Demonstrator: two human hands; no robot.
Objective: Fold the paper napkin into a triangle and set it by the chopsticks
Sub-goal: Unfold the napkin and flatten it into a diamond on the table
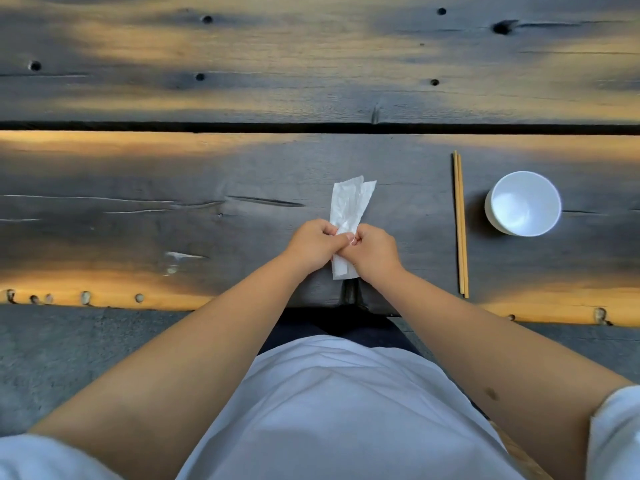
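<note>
A white paper napkin (349,204) lies as a long, narrow, crumpled strip on the dark wooden table, running away from me. My left hand (313,244) and my right hand (372,252) meet over its middle, and both pinch the paper between thumb and fingers. The near end of the strip sticks out below my hands. A pair of wooden chopsticks (460,223) lies side by side to the right of the napkin, pointing away from me.
A white bowl (523,203) stands just right of the chopsticks. The table (173,209) is made of planks, with a dark gap running across behind the napkin. Its near edge runs just below my hands.
</note>
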